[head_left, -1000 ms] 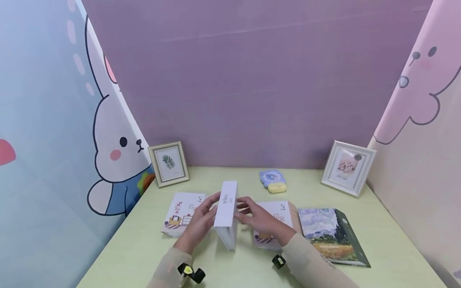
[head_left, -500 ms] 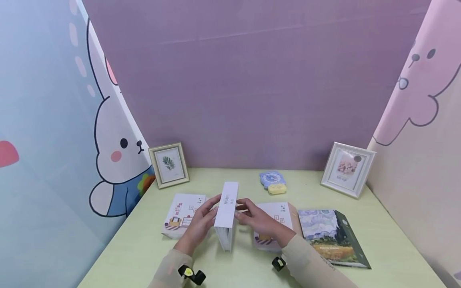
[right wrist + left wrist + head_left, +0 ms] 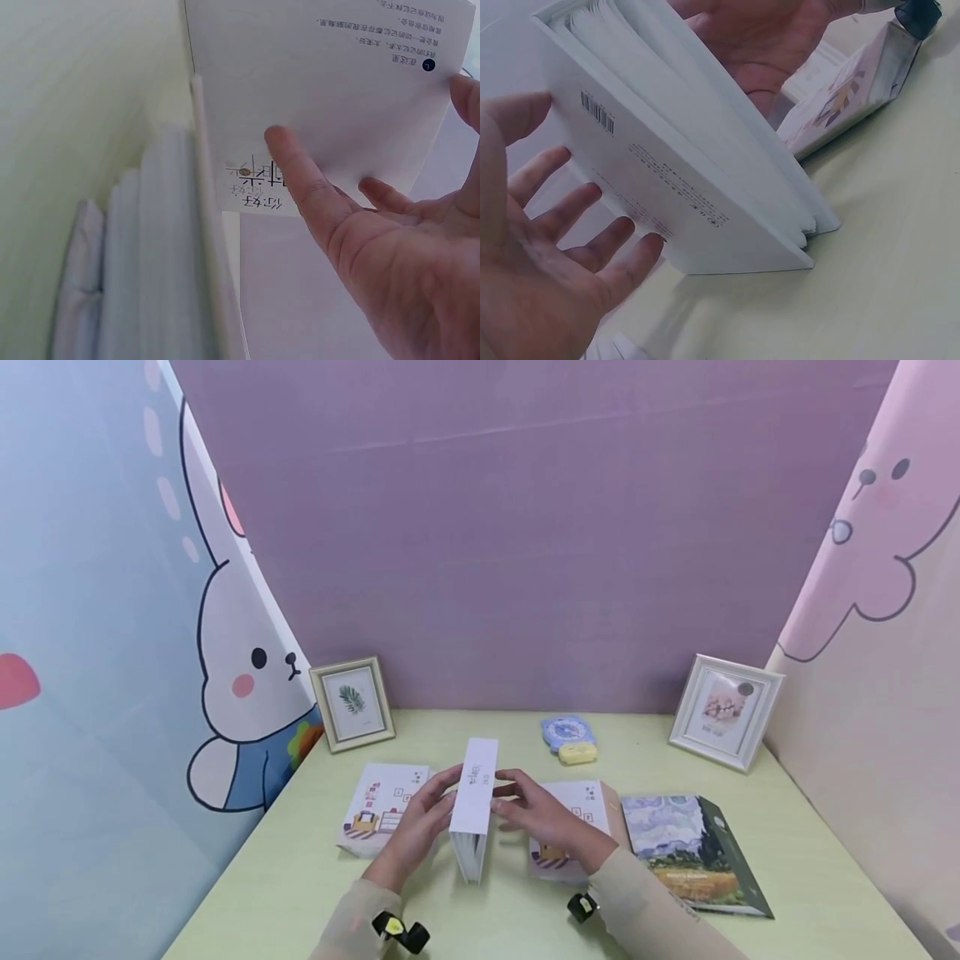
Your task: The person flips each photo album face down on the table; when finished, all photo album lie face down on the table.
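A white photo album stands on the table with its spine up and its pages hanging down. Its covers are slightly apart. On its left side, my left hand touches the cover; the left wrist view shows spread fingertips against the cover with the barcode. To the right of the album is my right hand. In the right wrist view, its fingertips touch or nearly touch the printed front cover. Neither hand wraps round the album.
Two illustrated white boxes or albums lie on the table, one left and one right of the hands. Further right is an album with a painted landscape. Behind stand two picture frames, a blue clock-like disc and a yellow block.
The album's lower edges have drawn closer together, and the album has shifted very slightly right. Both hands keep nearly the same places at its sides.
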`<state>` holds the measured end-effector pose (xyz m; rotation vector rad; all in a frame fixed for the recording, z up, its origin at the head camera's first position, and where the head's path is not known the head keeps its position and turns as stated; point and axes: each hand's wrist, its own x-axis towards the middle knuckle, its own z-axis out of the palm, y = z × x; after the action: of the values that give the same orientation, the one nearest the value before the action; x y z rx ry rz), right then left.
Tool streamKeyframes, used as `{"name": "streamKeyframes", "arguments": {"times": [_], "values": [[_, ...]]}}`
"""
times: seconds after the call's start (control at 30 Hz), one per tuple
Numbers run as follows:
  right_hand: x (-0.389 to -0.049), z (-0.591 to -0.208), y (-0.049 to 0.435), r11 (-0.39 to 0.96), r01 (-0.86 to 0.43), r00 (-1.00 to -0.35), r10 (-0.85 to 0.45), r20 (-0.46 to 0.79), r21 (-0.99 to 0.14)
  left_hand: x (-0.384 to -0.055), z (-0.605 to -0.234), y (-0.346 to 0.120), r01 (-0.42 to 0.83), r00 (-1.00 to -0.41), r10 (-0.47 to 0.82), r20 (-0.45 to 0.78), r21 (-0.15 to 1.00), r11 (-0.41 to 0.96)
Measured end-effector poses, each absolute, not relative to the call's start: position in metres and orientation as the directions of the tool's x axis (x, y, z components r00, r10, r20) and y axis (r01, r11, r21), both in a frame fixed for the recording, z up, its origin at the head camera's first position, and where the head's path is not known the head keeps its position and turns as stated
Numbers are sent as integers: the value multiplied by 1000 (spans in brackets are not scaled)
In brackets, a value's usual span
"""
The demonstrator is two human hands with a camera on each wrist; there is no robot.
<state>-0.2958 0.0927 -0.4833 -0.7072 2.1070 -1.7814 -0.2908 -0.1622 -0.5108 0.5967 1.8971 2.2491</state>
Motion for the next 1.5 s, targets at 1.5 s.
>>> {"name": "streamKeyframes", "arguments": {"times": [1.5], "values": [[-287, -495, 134, -59, -153, -872, -462, 162, -987, -291, -524, -156, 231, -860, 498, 111, 955, 187]]}}
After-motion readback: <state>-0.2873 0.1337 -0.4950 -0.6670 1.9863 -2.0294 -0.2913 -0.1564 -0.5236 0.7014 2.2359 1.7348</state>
